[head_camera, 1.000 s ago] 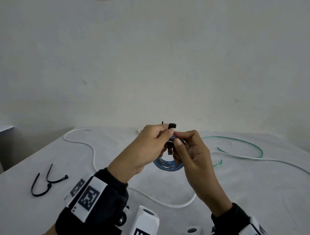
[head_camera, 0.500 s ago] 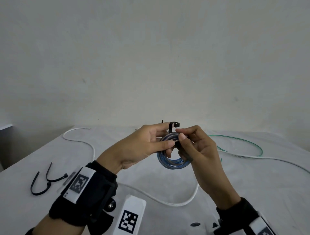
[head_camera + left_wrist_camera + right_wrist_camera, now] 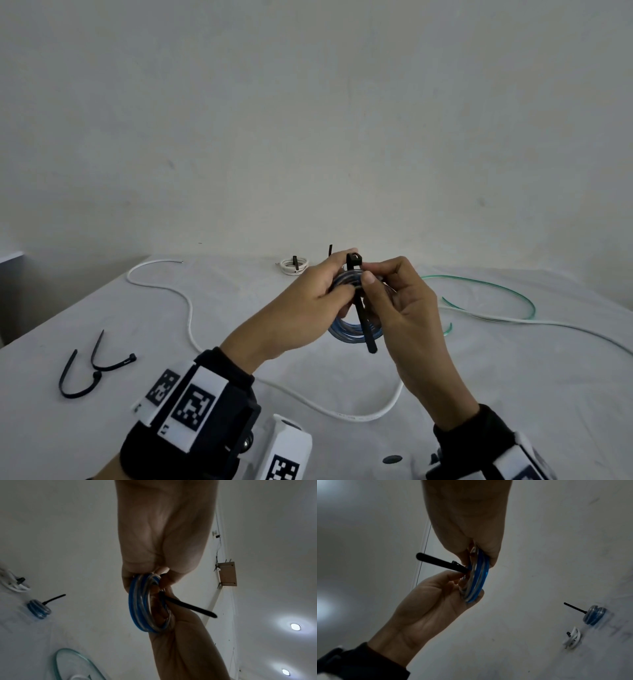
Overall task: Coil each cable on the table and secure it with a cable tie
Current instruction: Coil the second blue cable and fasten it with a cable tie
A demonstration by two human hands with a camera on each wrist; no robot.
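Holding one item aloft above the table (image 3: 113, 308): blue coiled cable (image 3: 346, 334), several turns, pinched at its upper edge by the left hand (image 3: 310, 308) and steadied from the other side by the right hand (image 3: 402, 308), thumb and fingers of both curled onto it.

Change noted: half a second back the black cable tie (image 3: 364, 327) showed only as a short hook above the coil; its tail now runs down through the ring and juts out below, the head (image 3: 354, 257) standing at the top between the fingertips. Judged: tie passed round the bundle, not yet fed through its head or drawn tight.

Also present:
- finished white coil (image 3: 294, 267), tied, far side of table
- finished blue coil (image 3: 594, 616), tied
- loose white cable (image 3: 164, 284), uncoiled
- loose green cable (image 3: 496, 291), uncoiled
- spare ties (image 3: 92, 370), left edge

Remaining: two cables at least.
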